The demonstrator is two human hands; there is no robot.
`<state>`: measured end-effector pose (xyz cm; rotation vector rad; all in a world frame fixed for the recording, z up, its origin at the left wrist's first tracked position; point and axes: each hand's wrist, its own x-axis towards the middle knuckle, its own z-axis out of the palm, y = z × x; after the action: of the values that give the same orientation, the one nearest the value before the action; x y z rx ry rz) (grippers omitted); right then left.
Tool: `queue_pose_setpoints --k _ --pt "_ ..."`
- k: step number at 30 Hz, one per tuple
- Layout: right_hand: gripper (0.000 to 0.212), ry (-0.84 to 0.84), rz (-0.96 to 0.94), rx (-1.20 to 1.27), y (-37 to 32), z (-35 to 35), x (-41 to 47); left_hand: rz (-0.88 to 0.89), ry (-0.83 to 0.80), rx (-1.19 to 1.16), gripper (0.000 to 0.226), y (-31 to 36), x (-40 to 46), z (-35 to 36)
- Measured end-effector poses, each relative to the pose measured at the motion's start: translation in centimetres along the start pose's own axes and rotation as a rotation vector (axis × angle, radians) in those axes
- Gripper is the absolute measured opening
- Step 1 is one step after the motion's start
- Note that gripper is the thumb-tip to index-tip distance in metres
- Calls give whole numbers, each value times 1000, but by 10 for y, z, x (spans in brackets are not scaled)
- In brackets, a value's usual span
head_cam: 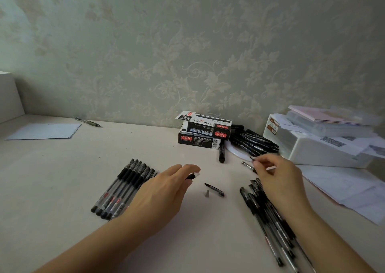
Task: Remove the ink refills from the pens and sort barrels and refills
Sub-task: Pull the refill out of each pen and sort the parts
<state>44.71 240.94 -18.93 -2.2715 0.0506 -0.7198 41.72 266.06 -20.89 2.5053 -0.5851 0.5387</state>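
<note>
My left hand [166,191] grips a pen barrel [192,175]; only its black grip end shows past the fingertips. My right hand [277,179] pinches a thin ink refill [252,159] whose dark tip points up and left. Between the hands a black pen cap [215,190] and a small metal tip cone [207,194] lie on the desk. Several pens lie in a neat row [123,189] left of my left hand. A looser group of pens [268,220] lies under my right wrist and forearm, partly hidden.
Two stacked pen boxes [205,132] stand at the back, with a black marker [221,153] in front and a pile of black markers [254,141] on a white plate. A white storage box [316,147] and papers [350,189] fill the right. Paper [44,131] and a pen [87,121] lie far left.
</note>
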Motion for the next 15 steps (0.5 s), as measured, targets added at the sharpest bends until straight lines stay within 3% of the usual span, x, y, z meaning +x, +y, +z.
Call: queue_pose_setpoints --k 2,5,15 --pt "10 11 -76 -227 4 -4 -1 -9 10 1 30 -2 0 1" --pt "14 -20 -43 -447 10 -9 -1 -21 23 9 29 -3 1 2" --pt "19 -114 70 -617 14 -10 -1 -145 124 45 26 -14 3 -5"
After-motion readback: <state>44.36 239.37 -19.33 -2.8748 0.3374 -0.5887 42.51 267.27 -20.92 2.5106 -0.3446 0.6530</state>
